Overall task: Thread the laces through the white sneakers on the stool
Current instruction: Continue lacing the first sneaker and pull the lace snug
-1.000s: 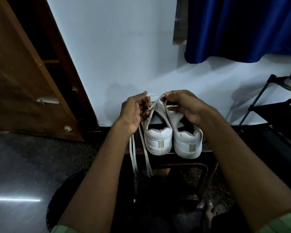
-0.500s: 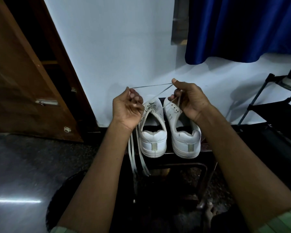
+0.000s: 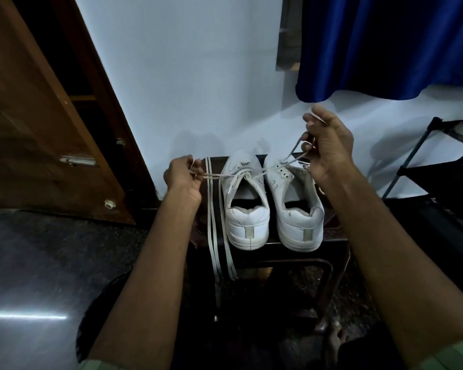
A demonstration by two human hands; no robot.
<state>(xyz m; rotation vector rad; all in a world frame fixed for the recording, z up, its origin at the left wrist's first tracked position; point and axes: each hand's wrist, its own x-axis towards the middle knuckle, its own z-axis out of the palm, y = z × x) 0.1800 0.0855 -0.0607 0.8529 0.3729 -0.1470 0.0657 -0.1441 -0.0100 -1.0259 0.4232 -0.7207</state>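
Two white sneakers stand side by side on the dark stool (image 3: 334, 237), heels toward the camera and toes toward the wall. The left sneaker (image 3: 245, 206) sits near the stool's middle; the right sneaker (image 3: 294, 209) stands just beside it, toward the stool's right edge. A pale lace (image 3: 267, 172) runs taut through the left sneaker's eyelets, stretched out to both sides. A second flat lace (image 3: 215, 236) lies along the stool's left part, its doubled strands hanging over the front edge.
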